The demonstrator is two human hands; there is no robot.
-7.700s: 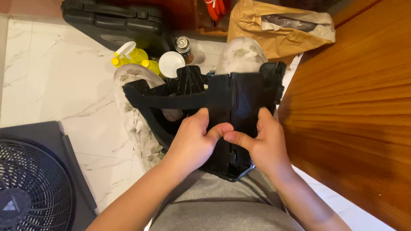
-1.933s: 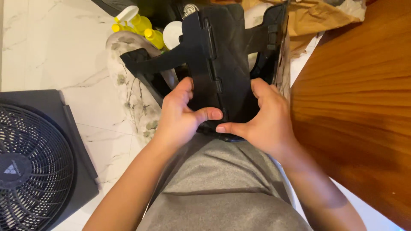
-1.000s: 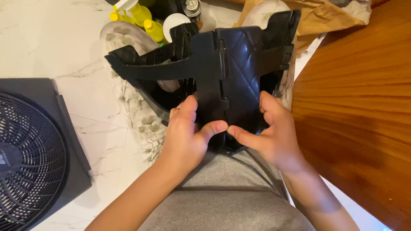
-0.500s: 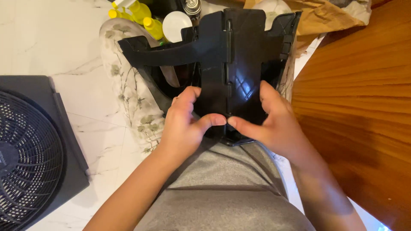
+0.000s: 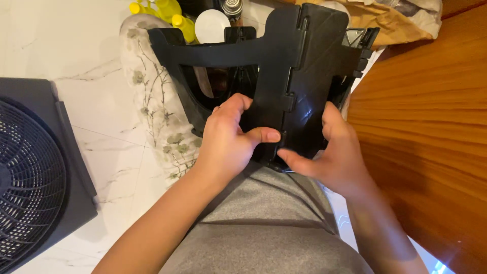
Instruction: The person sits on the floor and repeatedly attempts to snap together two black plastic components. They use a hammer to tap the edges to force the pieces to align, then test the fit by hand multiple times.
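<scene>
Black plastic frame (image 5: 304,86), seemingly stiff and light, is gripped at its lower edge by left hand (image 5: 228,142) and right hand (image 5: 332,152), thumbs pressing its centre seam.

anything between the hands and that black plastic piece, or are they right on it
Nothing visible stands between them. The left hand and right hand both grip the lower end of the black plastic piece directly, thumbs pressed on its front face.

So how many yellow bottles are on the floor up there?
2 show, both at the top edge left of the black plastic frame: one yellow bottle near the white round lid, another just below. More may be hidden.
</scene>
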